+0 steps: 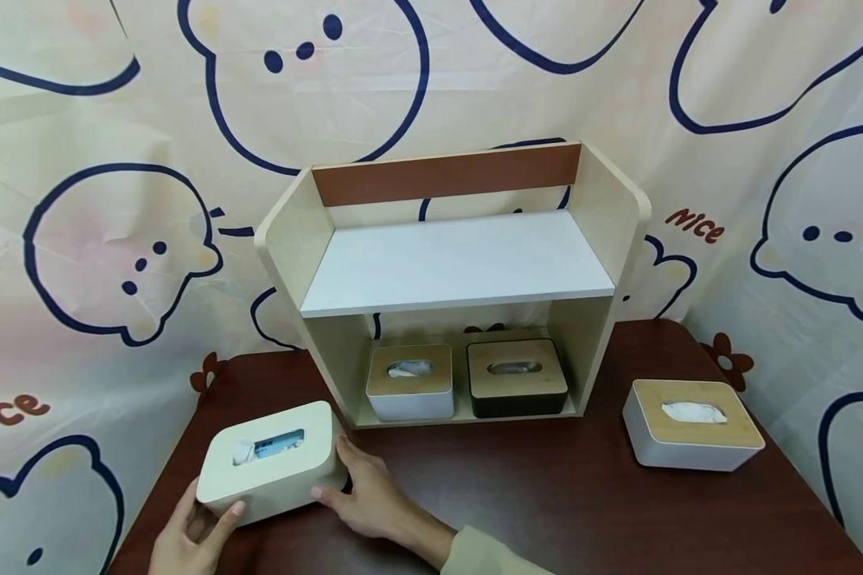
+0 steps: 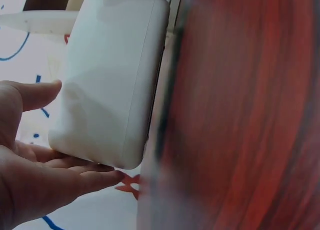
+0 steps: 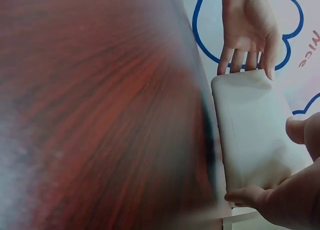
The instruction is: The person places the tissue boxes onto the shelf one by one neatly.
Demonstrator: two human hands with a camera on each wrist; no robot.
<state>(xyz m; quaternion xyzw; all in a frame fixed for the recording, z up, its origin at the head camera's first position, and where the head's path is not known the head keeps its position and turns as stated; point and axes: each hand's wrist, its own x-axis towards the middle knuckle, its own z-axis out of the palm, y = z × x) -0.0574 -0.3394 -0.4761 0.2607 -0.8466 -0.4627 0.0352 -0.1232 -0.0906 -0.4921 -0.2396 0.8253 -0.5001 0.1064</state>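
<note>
A cream tissue box (image 1: 273, 463) with an oblong slot in its top is at the left front of the table, set at an angle. Blue-and-white packaging shows through the slot. My left hand (image 1: 196, 537) grips the box's left end, thumb on the near side. At the opposite end, my right hand (image 1: 377, 491) holds it with the thumb in front and the fingers round the right corner. The left wrist view shows the smooth long side of the box (image 2: 107, 74) between both hands. From the right wrist, the left hand (image 3: 250, 27) appears at the box's far end.
A two-tier shelf (image 1: 456, 263) stands at the back of the dark brown table (image 1: 503, 495). Its lower level holds a white tissue box (image 1: 410, 403) and a black one (image 1: 519, 403), both wood-topped. Another white wood-topped tissue box (image 1: 697, 451) sits at the right. Printed cloth hangs behind.
</note>
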